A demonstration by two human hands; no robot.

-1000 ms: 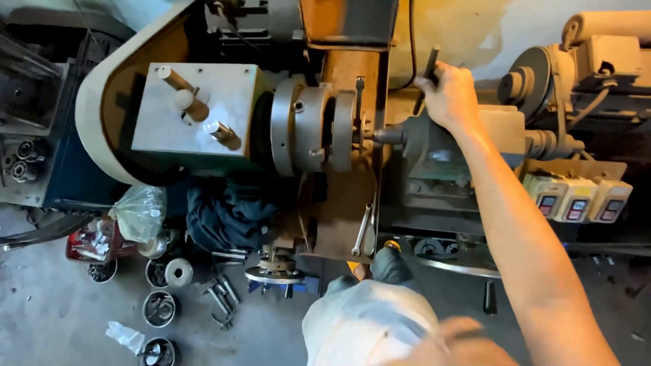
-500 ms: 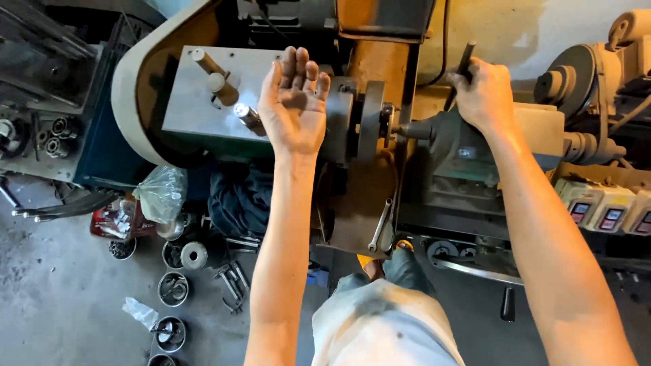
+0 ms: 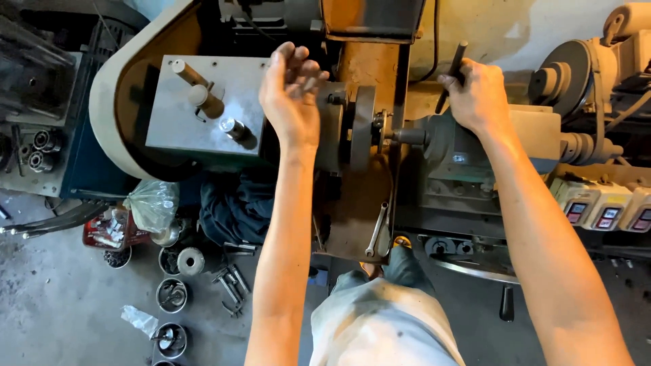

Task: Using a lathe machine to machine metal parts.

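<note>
I look down on a lathe. My left hand (image 3: 291, 98) hovers palm-up just left of the round steel chuck (image 3: 359, 135), fingers loosely curled and apart, holding nothing. My right hand (image 3: 478, 98) is closed around a dark lever handle (image 3: 456, 68) on top of the grey-green tailstock (image 3: 461, 149). The tailstock's spindle (image 3: 407, 135) points at the chuck. The grey headstock box (image 3: 203, 112) with its knobbed levers lies left of my left hand.
A wrench (image 3: 376, 230) hangs against the orange lathe bed. Small metal tins (image 3: 173, 295), a plastic bag (image 3: 152, 203) and loose tools lie on the concrete floor at the left. White meter boxes (image 3: 600, 213) sit at the right. My trouser leg and shoe (image 3: 386, 318) stand below the bed.
My left hand rose from out of view up to the chuck and has now curled its fingers. My right hand kept its grip on the lever. The view shifted right.
</note>
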